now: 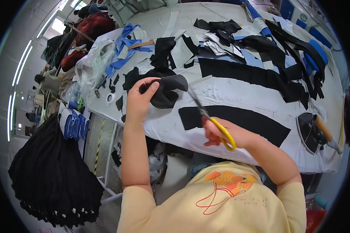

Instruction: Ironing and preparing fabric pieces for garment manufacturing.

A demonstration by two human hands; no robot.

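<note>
My left hand [138, 99] grips a piece of black fabric [169, 91] and holds it just above the white-covered table [237, 91]. My right hand [221, 134] has its fingers through the yellow handles of a pair of scissors [212, 122], whose blades point up toward the edge of that fabric. A long curved black fabric strip [237, 120] lies flat on the table just beyond my right hand.
A flat iron [313, 132] with a wooden handle rests at the table's right edge. Black, blue and white fabric scraps [256, 58] cover the far half. A tape roll [110, 98] and plastic bags [91, 68] sit at the left edge. A black pleated garment [50, 174] hangs lower left.
</note>
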